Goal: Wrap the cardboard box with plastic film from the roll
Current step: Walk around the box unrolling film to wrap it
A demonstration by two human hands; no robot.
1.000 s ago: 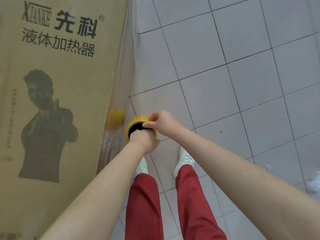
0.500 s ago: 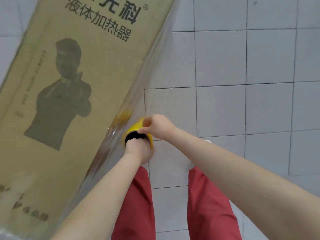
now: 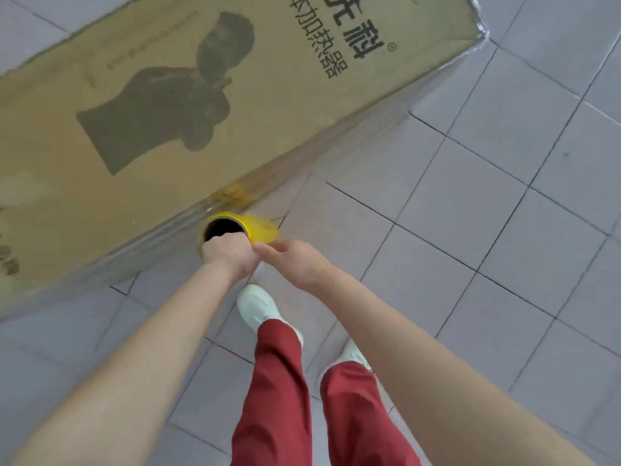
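A tall cardboard box (image 3: 208, 105) with black print and a dark figure fills the upper left. Clear plastic film (image 3: 336, 136) shines along its near side. The film roll (image 3: 258, 225) has a yellow core and stands upright right beside that side. My left hand (image 3: 230, 255) grips the roll's top rim, fingers curled into the dark hollow core. My right hand (image 3: 295, 262) lies against the roll's right side, fingers reaching round it below the rim.
Grey floor tiles (image 3: 470, 213) spread to the right and below. My legs in red trousers (image 3: 279, 398) and white shoes (image 3: 257, 307) stand just behind the roll, close to the box.
The view has swung round the box, which now lies across the upper left. The roll stays at the box's side, both hands still on it. My feet have stepped.
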